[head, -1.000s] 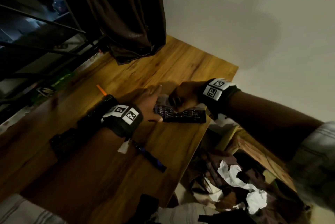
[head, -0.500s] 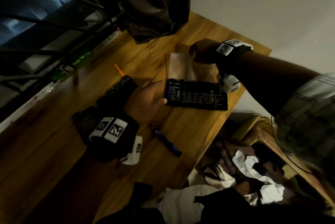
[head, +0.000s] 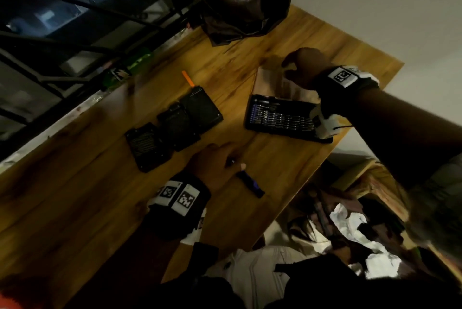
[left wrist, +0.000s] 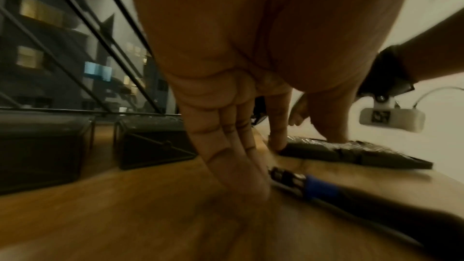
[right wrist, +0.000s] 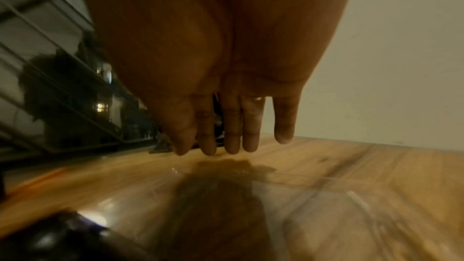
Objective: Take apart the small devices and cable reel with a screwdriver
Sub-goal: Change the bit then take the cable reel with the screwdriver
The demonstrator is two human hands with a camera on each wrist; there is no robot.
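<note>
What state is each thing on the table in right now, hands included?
Bit case: open, flat on the table, bits showing.
Clear lid: off the case, flat beside it.
Screwdriver: lying on the table, not gripped.
Three black devices: closed, lying in a row, untouched.
Left hand: fingers straight, tips on the table beside the screwdriver.
Right hand: above the lid, fingers extended, holding nothing.

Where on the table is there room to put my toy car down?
Bare wood lies near the left, below the black boxes, and at the far corner beyond the right hand. It is crowded between the boxes, the bit case and the screwdriver by the left hand.
</note>
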